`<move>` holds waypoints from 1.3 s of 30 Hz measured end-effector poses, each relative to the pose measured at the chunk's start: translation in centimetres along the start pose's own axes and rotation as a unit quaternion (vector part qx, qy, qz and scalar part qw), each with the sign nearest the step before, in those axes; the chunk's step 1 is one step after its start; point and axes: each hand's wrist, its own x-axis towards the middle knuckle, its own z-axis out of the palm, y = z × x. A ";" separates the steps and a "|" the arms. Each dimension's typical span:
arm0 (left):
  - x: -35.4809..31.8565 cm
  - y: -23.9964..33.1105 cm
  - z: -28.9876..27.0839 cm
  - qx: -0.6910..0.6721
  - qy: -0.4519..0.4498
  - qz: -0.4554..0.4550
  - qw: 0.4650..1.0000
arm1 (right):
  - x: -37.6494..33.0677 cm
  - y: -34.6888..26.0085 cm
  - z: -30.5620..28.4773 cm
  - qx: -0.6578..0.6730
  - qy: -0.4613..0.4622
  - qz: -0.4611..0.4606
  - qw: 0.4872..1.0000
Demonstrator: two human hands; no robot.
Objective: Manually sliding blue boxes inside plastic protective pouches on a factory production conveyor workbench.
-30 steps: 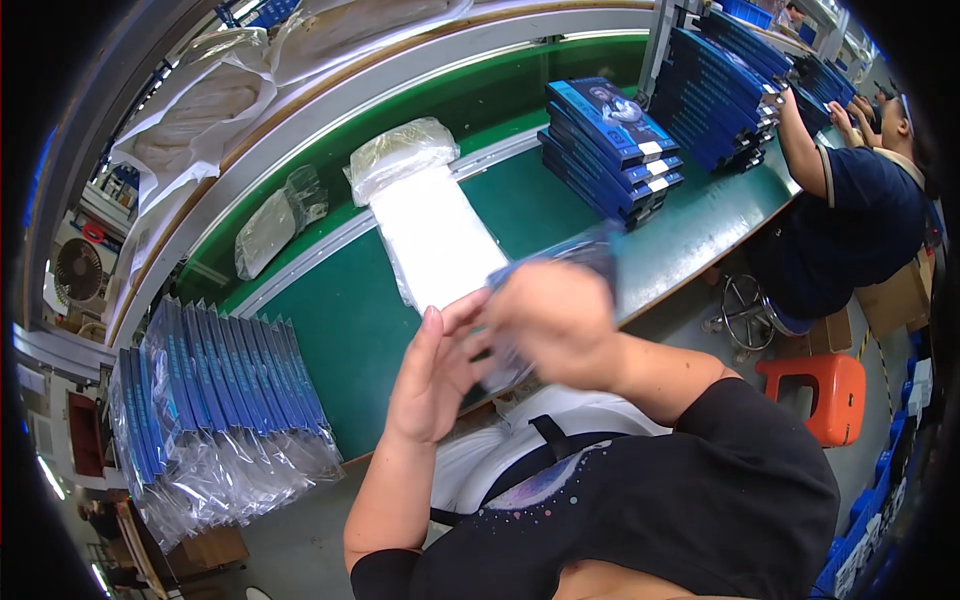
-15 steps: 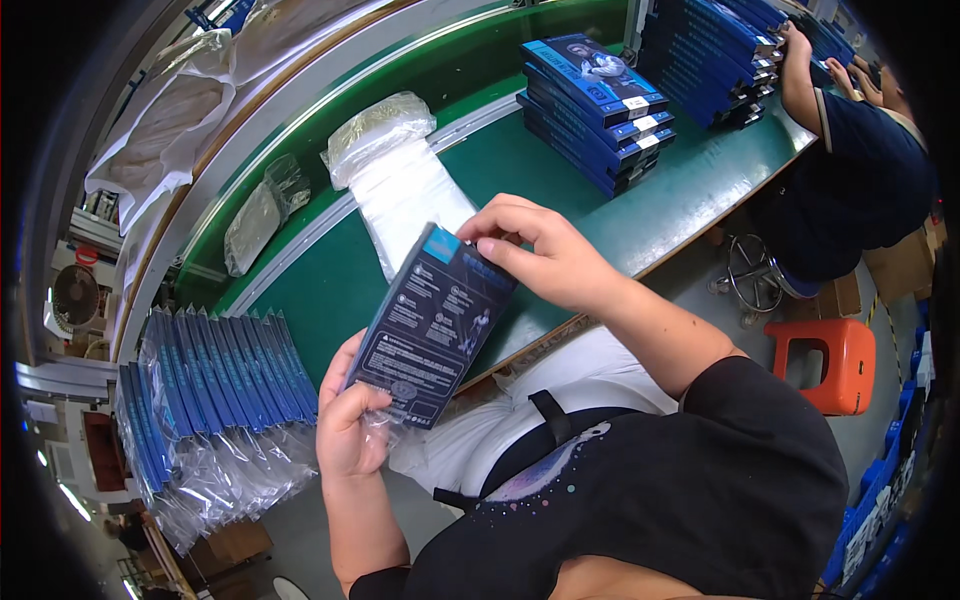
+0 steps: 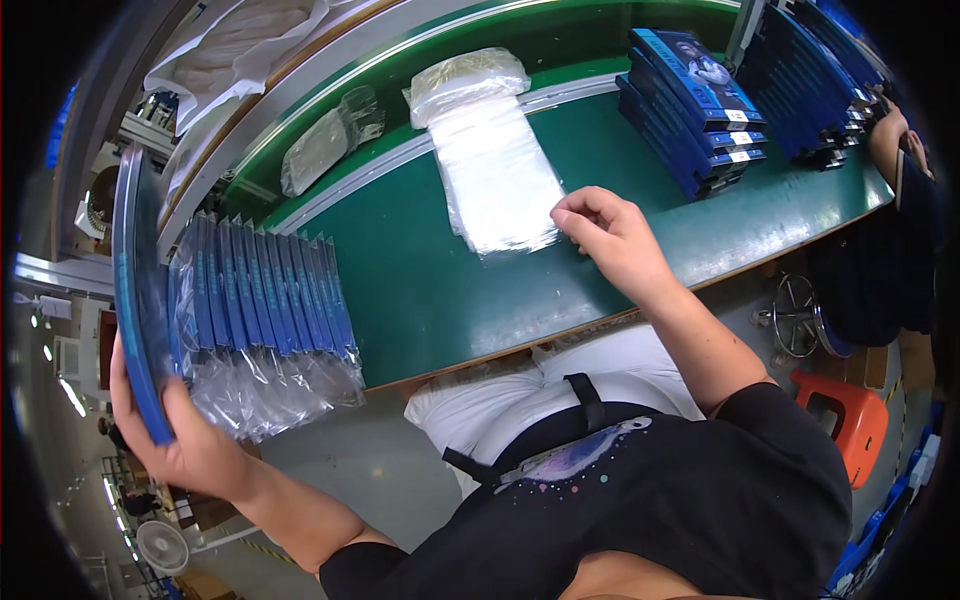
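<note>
Flat blue box (image 3: 135,300) held edge-on at far left, gripped from below by left hand (image 3: 185,440), just beside row of bagged blue boxes (image 3: 265,300). Right hand (image 3: 610,240), fingers curled, pinching edge of clear bag stack (image 3: 495,175) on green bench (image 3: 420,290). Blue box stack (image 3: 695,95) beyond, well apart.

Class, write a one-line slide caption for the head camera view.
Left hand holds a blue box beside bagged boxes; right hand pinches at clear bags on the green table.
</note>
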 end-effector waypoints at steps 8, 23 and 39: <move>1.3 -8.0 -1.5 0.379 -0.189 0.092 0.901 | 0.2 -0.8 -2.7 0.017 0.025 -0.003 1.000; -13.4 -0.5 15.8 -0.013 -0.422 0.185 0.887 | 9.3 -5.6 -15.5 -0.610 0.266 -0.084 0.742; -14.6 -0.7 17.4 -0.077 -0.404 0.051 0.910 | 1.2 -3.8 -8.0 0.376 -0.099 0.063 0.919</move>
